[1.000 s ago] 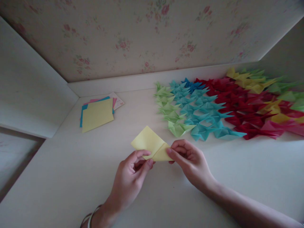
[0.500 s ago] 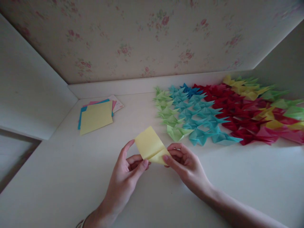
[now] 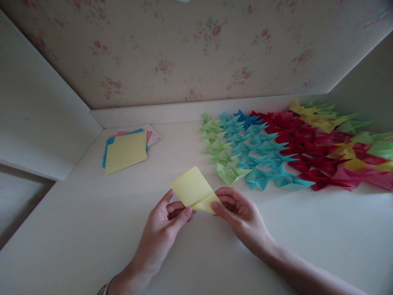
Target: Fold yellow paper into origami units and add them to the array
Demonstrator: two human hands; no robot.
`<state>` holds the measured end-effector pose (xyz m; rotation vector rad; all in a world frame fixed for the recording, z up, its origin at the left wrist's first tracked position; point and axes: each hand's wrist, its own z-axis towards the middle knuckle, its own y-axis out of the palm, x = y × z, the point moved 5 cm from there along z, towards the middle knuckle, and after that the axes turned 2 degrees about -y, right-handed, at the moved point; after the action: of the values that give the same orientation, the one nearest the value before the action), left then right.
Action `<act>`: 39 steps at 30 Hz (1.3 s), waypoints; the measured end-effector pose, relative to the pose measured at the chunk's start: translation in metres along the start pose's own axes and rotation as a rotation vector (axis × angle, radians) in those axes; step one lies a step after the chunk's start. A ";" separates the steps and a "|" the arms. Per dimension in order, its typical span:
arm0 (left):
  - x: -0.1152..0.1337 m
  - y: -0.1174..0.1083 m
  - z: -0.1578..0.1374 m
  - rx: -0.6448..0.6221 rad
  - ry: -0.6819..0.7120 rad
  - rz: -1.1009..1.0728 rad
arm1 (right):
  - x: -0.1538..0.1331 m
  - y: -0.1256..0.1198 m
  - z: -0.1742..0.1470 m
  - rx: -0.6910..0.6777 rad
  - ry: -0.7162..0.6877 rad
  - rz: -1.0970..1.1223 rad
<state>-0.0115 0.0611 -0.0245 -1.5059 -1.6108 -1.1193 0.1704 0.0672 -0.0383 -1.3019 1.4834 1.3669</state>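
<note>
Between my two hands is a sheet of yellow origami paper [image 3: 193,186], partly folded, with a crease running across its lower part. My left hand [image 3: 167,225] pinches its lower left edge between thumb and fingers, the index finger behind the left corner. On the other side, my right hand [image 3: 238,213] grips the lower right corner, thumb on top and fingers curled behind. The folded paper is held tilted just above the white table [image 3: 196,258]. The fingertips behind the sheet are partly hidden.
At the back left lies a stack of paper squares [image 3: 125,151], yellow on top, blue and pink beneath. Rows of folded paper cranes in light green [image 3: 229,173], turquoise [image 3: 256,176], red [image 3: 321,176] and yellow [image 3: 325,123] fill the right side, up to the floral wall [image 3: 190,53].
My left index finger has drawn down a little behind the paper's left corner. Both hands keep their hold on the sheet, and the camera view has shifted slightly.
</note>
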 end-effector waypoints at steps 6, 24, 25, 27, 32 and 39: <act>0.001 0.002 0.001 -0.043 -0.013 0.009 | 0.001 -0.002 0.000 -0.007 -0.013 0.007; -0.005 0.000 0.002 -0.043 0.038 0.114 | 0.001 -0.004 0.002 0.086 0.036 0.009; -0.005 0.000 0.002 -0.041 0.038 0.124 | 0.001 -0.004 0.002 0.091 0.041 0.012; -0.005 0.001 0.002 -0.038 0.039 0.133 | 0.001 -0.004 0.002 0.095 0.049 0.011; -0.004 0.002 0.001 -0.032 0.031 0.120 | 0.001 -0.005 0.002 0.099 0.060 0.004; -0.008 0.004 0.000 -0.073 -0.027 0.149 | 0.002 -0.005 0.002 0.103 0.067 -0.011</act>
<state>-0.0068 0.0573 -0.0308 -1.6666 -1.4626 -1.0890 0.1746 0.0687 -0.0417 -1.3002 1.5684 1.2339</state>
